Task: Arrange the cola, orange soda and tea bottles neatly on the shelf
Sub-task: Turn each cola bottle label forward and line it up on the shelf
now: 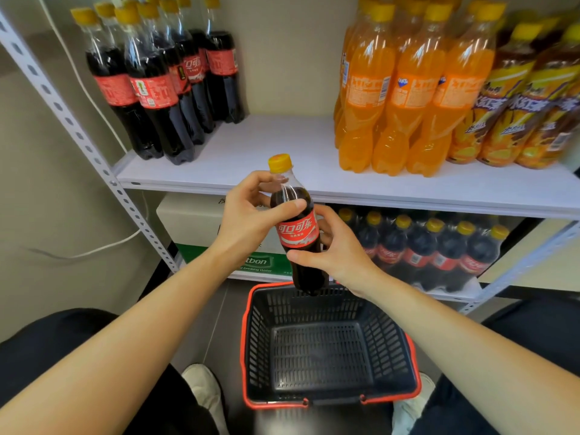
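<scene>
I hold a cola bottle (298,233) with a yellow cap and red label upright in front of the white shelf (282,152). My left hand (251,211) grips its neck and shoulder. My right hand (339,252) grips its lower body from the right. On the shelf, several cola bottles (157,89) stand at the left, several orange soda bottles (405,89) at the right, and tea bottles (527,98) at the far right. A wide gap lies between the cola and orange soda.
A black basket with a red rim (248,340) sits empty on the floor below my hands. The lower shelf holds a wrapped pack of cola (433,246) and a white-and-green carton (194,224). A perforated metal upright (78,136) slants at the left.
</scene>
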